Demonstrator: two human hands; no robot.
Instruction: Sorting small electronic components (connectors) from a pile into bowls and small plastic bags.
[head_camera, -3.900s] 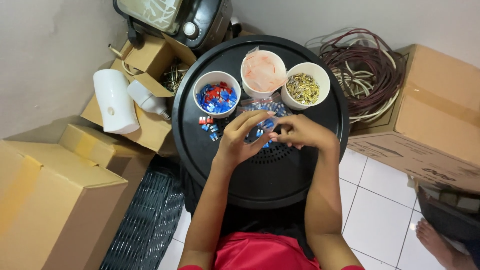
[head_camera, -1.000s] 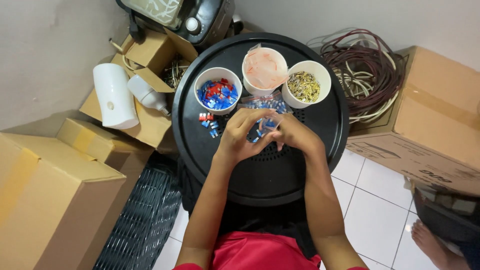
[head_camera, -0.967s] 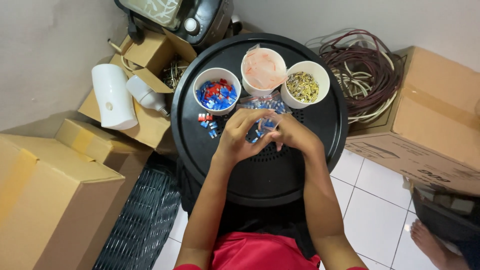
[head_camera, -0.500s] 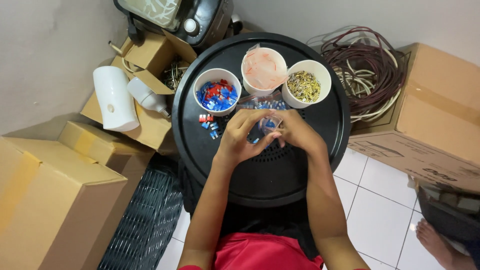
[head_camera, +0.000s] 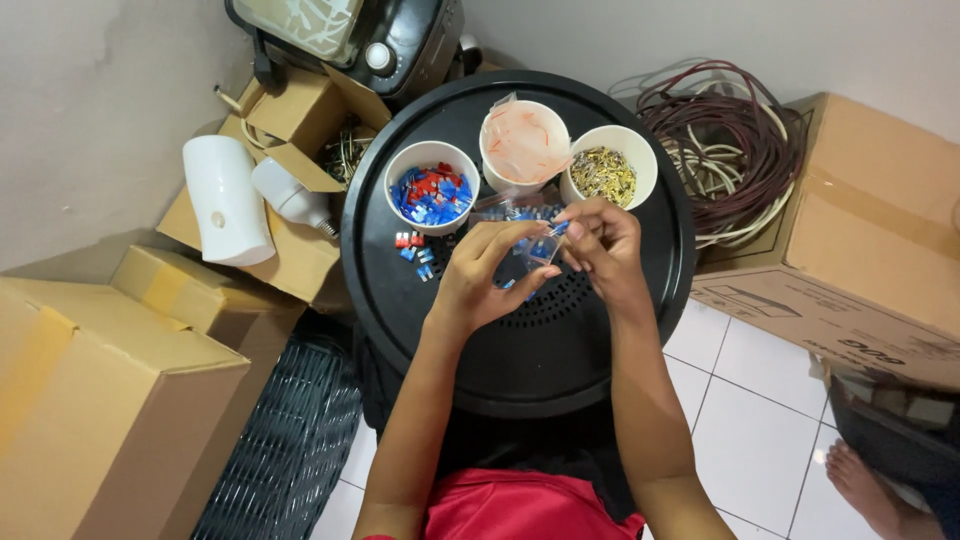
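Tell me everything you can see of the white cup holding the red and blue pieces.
The white cup is round, plain and open-topped, looking like paper or thin plastic. It stands upright at the far left of a row of three cups on the round black tray, and is filled with small red and blue pieces. A few similar pieces lie loose on the tray just in front of it. Neither hand touches it; the left hand is nearest.

A single head-worn camera looks almost straight down from above and behind the left hand (head_camera: 485, 280) and right hand (head_camera: 605, 250), near the round black table (head_camera: 520, 350).
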